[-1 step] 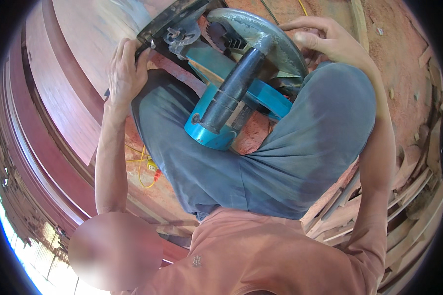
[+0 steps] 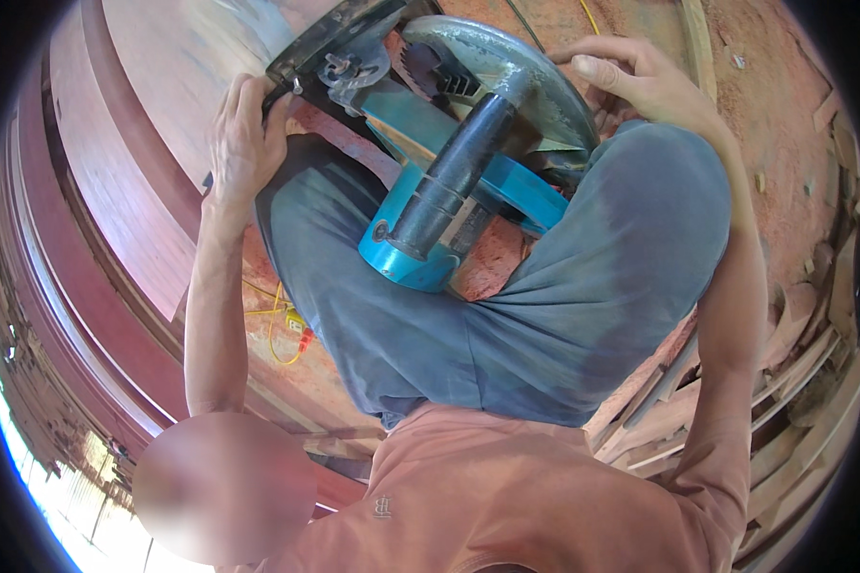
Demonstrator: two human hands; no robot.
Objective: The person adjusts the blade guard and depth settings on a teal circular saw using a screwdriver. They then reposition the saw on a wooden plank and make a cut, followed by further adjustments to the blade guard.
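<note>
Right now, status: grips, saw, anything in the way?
Left grip on circular saw's base plate. Right grip beside guard, contact unclear. Saw between knees. Toothed blade showing between grips.

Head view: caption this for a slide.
Blue circular saw between a person's knees, left hand gripping its base plate, right hand beside its blade guard.

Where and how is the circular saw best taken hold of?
Probably by the black cylindrical part of the circular saw, wrapping it from above: it is long, round and exposed there. Stay toward its lower-left end, away from the toothed blade.
</note>
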